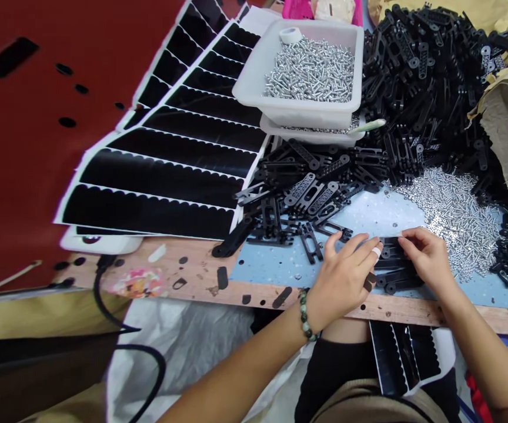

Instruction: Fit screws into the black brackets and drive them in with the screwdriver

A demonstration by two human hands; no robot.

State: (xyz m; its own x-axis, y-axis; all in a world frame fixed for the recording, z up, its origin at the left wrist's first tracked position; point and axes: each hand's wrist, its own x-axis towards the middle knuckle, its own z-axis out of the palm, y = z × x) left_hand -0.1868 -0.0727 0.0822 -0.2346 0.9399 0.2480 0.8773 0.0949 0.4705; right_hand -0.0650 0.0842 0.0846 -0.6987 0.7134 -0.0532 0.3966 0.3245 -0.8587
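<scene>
Several slotted black plastic links lie side by side on the blue work surface between my hands. My left hand, wearing a white ring and a green bead bracelet, grips their left ends with index finger and thumb; the other fingers are apart. Something brown, unclear, wraps a fingertip. My right hand pinches the right end of the farthest link between thumb and fingers. A pile of silver screws and small nuts lies just beyond my right hand. Loose black links are heaped beyond my left hand.
A white bin of screws stands on a shallow tray at the back. Black adhesive sheets spread left of it. A large black-parts heap fills the back right. Another black sheet rests on my lap.
</scene>
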